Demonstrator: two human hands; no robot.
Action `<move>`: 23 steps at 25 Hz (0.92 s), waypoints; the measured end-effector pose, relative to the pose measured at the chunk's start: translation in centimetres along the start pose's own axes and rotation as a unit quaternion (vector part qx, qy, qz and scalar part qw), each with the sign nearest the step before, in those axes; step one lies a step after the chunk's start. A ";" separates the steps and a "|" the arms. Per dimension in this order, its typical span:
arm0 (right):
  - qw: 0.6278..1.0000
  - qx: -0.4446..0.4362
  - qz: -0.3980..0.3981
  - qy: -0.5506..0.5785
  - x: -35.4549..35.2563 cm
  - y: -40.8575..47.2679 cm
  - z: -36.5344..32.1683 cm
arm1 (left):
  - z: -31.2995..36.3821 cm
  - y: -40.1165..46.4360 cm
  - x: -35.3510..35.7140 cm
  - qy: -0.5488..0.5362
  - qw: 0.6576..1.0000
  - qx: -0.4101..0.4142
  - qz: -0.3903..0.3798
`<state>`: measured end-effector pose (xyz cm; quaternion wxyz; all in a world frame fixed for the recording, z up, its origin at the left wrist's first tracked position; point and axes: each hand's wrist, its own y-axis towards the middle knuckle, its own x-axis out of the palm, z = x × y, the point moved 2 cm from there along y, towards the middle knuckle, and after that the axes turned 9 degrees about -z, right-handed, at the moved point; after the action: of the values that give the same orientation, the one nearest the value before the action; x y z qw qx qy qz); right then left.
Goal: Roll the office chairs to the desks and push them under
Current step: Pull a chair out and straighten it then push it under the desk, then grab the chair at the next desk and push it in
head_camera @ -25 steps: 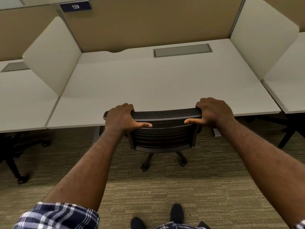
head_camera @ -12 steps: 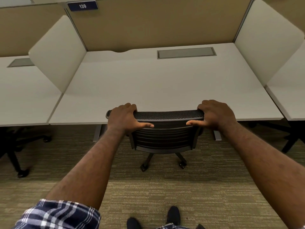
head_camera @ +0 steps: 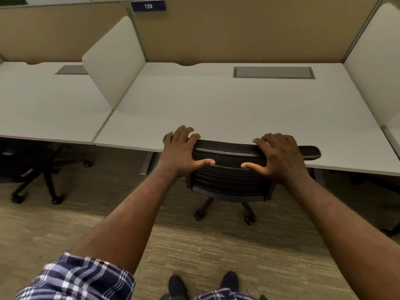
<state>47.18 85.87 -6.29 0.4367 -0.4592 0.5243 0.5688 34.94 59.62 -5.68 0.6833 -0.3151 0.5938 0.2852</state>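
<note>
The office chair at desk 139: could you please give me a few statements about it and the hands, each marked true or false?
1. Both hands rest on the top of the chair's backrest. True: left hand, right hand.
2. The chair's seat is under the desk. True; only the backrest and part of the wheeled base show in front of the edge.
3. A laptop sits on the desk. False; only a grey cable hatch is set in it.
4. The sign above the desk reads 214. False; it reads 139.
5. The neighbouring desk on the left has no chair. False; a dark chair stands under it.
</note>
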 end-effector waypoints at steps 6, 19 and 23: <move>0.971 -0.211 0.083 0.080 2.2 2.9 -12.3 | -5.2 -8.5 2.4 0.054 0.997 -0.039 0.029; 0.929 -0.333 -0.113 0.111 5.7 6.7 -38.5 | -24.1 -37.2 10.5 -0.061 0.955 -0.288 -0.023; 0.917 -0.362 -0.138 0.097 5.7 7.8 -47.5 | -29.2 -45.0 11.8 -0.105 0.919 -0.378 -0.035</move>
<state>41.51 38.03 -11.69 0.2611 -0.7066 0.2537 0.6067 52.43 8.56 -16.02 0.5809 -0.5391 0.3552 0.4958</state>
